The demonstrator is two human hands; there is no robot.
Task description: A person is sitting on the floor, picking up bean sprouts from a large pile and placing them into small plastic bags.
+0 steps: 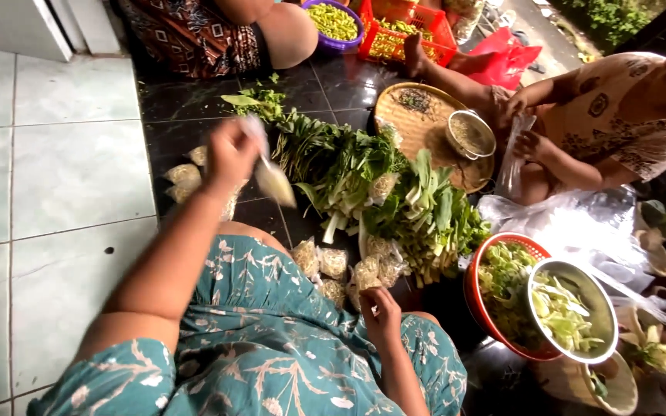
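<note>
My left hand (231, 150) is raised over the dark floor tiles and grips a small clear bag of pale sprouts (274, 182), blurred by motion. My right hand (381, 314) rests low by my knee, its fingers closed on the bottom edge of another small sprout bag (366, 273). Several similar filled bags (325, 266) lie beside it against my teal floral dress, and more bags (183, 176) lie on the floor left of my raised hand.
A pile of leafy greens (395, 200) lies ahead. Behind it is a woven tray (402, 115) with a metal strainer (470, 135). A red basket (475, 289) holds a metal bowl (607, 316) of cut vegetables. A person's hands (526, 123) hold a clear bag.
</note>
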